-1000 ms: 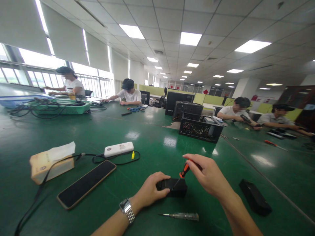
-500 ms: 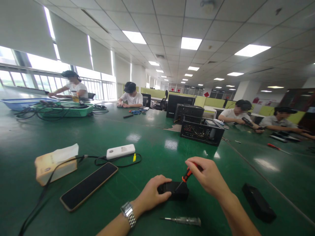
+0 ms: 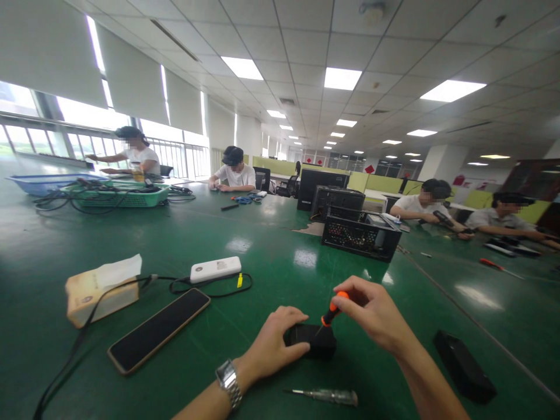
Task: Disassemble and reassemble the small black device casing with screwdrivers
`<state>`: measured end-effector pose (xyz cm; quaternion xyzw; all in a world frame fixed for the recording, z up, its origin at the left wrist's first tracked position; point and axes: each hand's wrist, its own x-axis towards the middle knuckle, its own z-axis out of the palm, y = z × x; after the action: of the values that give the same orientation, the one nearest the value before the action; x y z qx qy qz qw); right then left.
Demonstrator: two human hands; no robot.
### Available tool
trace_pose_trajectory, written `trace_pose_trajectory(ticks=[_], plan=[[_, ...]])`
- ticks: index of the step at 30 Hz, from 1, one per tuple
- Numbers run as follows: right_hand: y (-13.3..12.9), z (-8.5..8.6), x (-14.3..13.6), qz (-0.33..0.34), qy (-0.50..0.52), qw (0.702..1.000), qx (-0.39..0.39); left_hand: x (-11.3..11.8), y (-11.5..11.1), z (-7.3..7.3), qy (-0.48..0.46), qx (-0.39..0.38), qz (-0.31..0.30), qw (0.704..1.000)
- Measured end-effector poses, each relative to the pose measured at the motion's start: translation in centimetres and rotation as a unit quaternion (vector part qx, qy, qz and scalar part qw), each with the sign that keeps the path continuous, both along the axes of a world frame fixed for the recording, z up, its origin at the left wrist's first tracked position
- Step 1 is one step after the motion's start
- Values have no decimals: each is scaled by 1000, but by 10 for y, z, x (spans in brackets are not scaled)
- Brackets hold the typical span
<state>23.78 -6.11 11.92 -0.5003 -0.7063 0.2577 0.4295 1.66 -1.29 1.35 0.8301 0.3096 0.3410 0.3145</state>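
Observation:
A small black box (image 3: 322, 344) lies on the green table (image 3: 245, 245) in front of me. My left hand (image 3: 280, 335), with a metal watch (image 3: 228, 382) on the wrist, grips its left end between thumb and fingers. My right hand (image 3: 367, 309) pinches the orange top of a black-and-orange screwdriver (image 3: 332, 312). The tool slants down to the left, and its thin shaft reaches the box's top face. Whether the tip sits in a screw is too small to tell. Nearer me lies a clear-handled screwdriver (image 3: 328, 396); another black box (image 3: 464, 366) rests at right.
On the left are a phone (image 3: 160, 329), a tissue pack (image 3: 102, 291) and a white power bank (image 3: 216, 269) with a cable. Farther back stand an opened computer case (image 3: 361, 236) and a green basket (image 3: 144, 197) of cables. Several people sit around the table.
My right hand's fingers have shifted on the handle, baring more of its orange top. The screwdriver tip has moved slightly right over the box. My left hand has shifted slightly, still on the box.

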Motion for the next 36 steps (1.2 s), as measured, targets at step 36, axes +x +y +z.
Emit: trace_pose_trajectory(ticks=[36], plan=[[-10, 3, -36, -196, -307, 928, 75, 35, 9, 90, -64, -5, -98, 993]])
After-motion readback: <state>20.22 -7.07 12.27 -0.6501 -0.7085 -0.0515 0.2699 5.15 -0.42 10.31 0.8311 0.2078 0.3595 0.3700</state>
